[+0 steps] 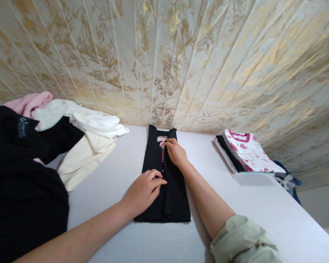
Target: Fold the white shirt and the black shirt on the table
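Note:
In front of me a black shirt (pixel 177 193) lies lengthwise, its two sides folded in to the middle. A strip of pink and white print (pixel 162 139) shows between the folds near its far end. My left hand (pixel 145 188) rests on the lower half, fingers loosely stretched across the centre seam between the folds. Farther up, my right hand (pixel 176 151) has its fingers drawn together at the inner edge of the right fold, beside the print. Its fingertips touch the fabric there, and the palm is hidden.
A loose heap on the left has black clothes (pixel 24 190), a cream garment (pixel 84 155), a white garment (pixel 95 122) and a pink one (pixel 33 102). Folded clothes (pixel 249 153) are stacked at right, near a blue item (pixel 289 180) at the table's edge (pixel 315 221). A patterned curtain (pixel 164 65) hangs behind.

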Tool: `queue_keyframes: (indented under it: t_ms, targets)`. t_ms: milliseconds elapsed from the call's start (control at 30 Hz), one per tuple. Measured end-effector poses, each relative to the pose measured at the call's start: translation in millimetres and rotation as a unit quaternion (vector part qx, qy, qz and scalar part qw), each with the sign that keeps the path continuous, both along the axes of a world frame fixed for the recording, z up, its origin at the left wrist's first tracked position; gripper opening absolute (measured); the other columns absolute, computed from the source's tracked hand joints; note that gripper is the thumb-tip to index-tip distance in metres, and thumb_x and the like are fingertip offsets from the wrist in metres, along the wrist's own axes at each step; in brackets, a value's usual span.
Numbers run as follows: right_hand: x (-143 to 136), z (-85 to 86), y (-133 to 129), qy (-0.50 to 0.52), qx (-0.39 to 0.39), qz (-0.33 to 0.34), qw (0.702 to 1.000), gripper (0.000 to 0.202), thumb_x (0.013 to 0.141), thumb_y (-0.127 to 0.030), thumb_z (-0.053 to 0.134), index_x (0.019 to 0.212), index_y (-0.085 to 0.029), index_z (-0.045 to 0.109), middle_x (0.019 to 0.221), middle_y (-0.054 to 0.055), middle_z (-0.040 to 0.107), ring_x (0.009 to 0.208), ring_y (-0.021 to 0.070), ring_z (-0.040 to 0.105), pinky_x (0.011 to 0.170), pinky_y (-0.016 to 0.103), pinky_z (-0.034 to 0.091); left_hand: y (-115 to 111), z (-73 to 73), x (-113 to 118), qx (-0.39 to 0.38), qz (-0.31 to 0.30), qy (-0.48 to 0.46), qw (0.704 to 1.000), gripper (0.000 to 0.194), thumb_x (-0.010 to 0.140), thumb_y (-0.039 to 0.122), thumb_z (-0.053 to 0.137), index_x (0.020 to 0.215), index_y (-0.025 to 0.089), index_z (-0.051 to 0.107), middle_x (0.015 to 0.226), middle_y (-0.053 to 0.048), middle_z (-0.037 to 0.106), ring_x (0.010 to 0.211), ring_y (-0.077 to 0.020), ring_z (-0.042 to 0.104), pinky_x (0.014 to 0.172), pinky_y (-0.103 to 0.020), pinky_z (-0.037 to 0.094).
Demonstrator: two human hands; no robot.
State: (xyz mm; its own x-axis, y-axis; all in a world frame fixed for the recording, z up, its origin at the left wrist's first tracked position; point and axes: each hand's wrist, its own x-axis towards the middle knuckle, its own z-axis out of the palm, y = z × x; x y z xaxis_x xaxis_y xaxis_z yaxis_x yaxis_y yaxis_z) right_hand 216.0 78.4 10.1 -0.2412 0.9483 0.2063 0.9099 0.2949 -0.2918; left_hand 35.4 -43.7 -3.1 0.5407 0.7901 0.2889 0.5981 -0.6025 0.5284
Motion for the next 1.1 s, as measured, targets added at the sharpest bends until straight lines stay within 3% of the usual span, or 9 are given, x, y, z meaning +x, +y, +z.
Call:
queue_keyframes:
  t_ms: [267, 400, 467, 533, 600, 700, 867, 967, 1100]
  targets:
    - [-1.3, 2.6, -0.2, 0.003, -0.002, -0.005, 1.0, 0.032, 0.093, -0.017, 0.039, 0.116, -0.029, 0.058, 0.133, 0.0, 0.051, 0.107, 0.0154, 0.056, 0.08, 0.024, 0.046, -1.2, 4.3, 1.9, -0.034, 0.007, -0.02, 0.999, 0.031, 0.087, 0.011, 0.046, 0.104, 0.026, 0.068, 0.107, -0.003, 0.061, 0.102, -0.0182, 0.057, 0.092, -0.034, 0.046]
    - [10.8, 7.2, -1.5, 0.042, 0.041, -0.106, 0.993, 0.034, 0.092, -0.017, 0.038, 0.12, -0.026, 0.054, 0.127, 0.003, 0.053, 0.101, 0.0161, 0.058, 0.076, 0.025, 0.045, 4.9, 13.2, 1.9, -0.141, 0.04, -0.079, 0.986, 0.026, 0.088, 0.016, 0.046, 0.102, 0.023, 0.066, 0.1, -0.002, 0.063, 0.09, -0.0148, 0.062, 0.084, -0.029, 0.049]
    - [22.3, 10.6, -0.2, 0.043, 0.036, -0.174, 0.983, 0.03, 0.092, -0.018, 0.037, 0.114, -0.024, 0.056, 0.119, 0.006, 0.058, 0.096, 0.0176, 0.06, 0.073, 0.027, 0.044, 17.5, 20.0, 1.7, -0.181, 0.06, -0.088, 0.978, 0.022, 0.088, 0.02, 0.047, 0.1, 0.021, 0.065, 0.096, -0.002, 0.064, 0.082, -0.0138, 0.063, 0.076, -0.026, 0.05]
    - [34.2, 14.1, 2.4, 0.032, -0.012, -0.213, 0.977, 0.026, 0.091, -0.019, 0.038, 0.105, -0.021, 0.059, 0.108, 0.007, 0.063, 0.093, 0.0189, 0.061, 0.072, 0.027, 0.043, 38.3, 28.2, 2.8, -0.173, 0.077, -0.072, 0.979, 0.019, 0.088, 0.023, 0.048, 0.095, 0.02, 0.065, 0.092, -0.002, 0.065, 0.079, -0.0142, 0.063, 0.073, -0.026, 0.049]
    - [43.0, 17.0, 5.4, 0.022, -0.08, -0.22, 0.972, 0.022, 0.089, -0.02, 0.041, 0.096, -0.02, 0.062, 0.099, 0.008, 0.066, 0.09, 0.0197, 0.062, 0.071, 0.027, 0.042, 64.6, 36.3, 7.0, -0.124, 0.098, -0.035, 0.987, 0.018, 0.088, 0.025, 0.049, 0.092, 0.021, 0.066, 0.089, -0.002, 0.064, 0.079, -0.0153, 0.063, 0.075, -0.027, 0.048]
    - [47.1, 19.1, 8.1, 0.022, -0.131, -0.208, 0.969, 0.017, 0.086, -0.026, 0.048, 0.086, -0.02, 0.064, 0.091, 0.007, 0.069, 0.087, 0.0195, 0.063, 0.07, 0.026, 0.042, 102.6, 42.7, 20.3, -0.068, 0.182, 0.045, 0.98, 0.019, 0.087, 0.028, 0.051, 0.086, 0.02, 0.068, 0.091, -0.005, 0.062, 0.084, -0.0189, 0.063, 0.078, -0.03, 0.047]
    - [40.8, 18.1, 7.9, 0.015, -0.149, -0.211, 0.966, 0.021, 0.086, -0.039, 0.052, 0.086, -0.022, 0.064, 0.091, 0.006, 0.071, 0.087, 0.0211, 0.064, 0.069, 0.028, 0.042, 129.5, 28.4, 44.4, -0.065, 0.277, 0.096, 0.954, 0.023, 0.088, 0.037, 0.052, 0.086, 0.023, 0.07, 0.103, -0.007, 0.061, 0.103, -0.0258, 0.059, 0.089, -0.039, 0.044]
    - [38.4, 17.2, 8.1, 0.001, -0.148, -0.215, 0.965, 0.018, 0.085, -0.037, 0.053, 0.087, -0.022, 0.064, 0.095, 0.007, 0.071, 0.089, 0.022, 0.065, 0.069, 0.028, 0.043, 129.1, 17.3, 49.7, -0.055, 0.28, 0.082, 0.955, 0.018, 0.085, 0.039, 0.058, 0.087, 0.025, 0.069, 0.107, -0.006, 0.059, 0.109, -0.0259, 0.055, 0.092, -0.04, 0.041]
    - [38.3, 16.5, 9.6, -0.008, -0.145, -0.215, 0.966, 0.015, 0.083, -0.03, 0.053, 0.087, -0.022, 0.065, 0.095, 0.007, 0.071, 0.088, 0.0212, 0.065, 0.068, 0.027, 0.042, 126.8, 13.9, 50.9, -0.061, 0.271, 0.073, 0.958, 0.013, 0.083, 0.036, 0.062, 0.086, 0.025, 0.068, 0.109, -0.004, 0.058, 0.11, -0.0256, 0.052, 0.094, -0.04, 0.039]
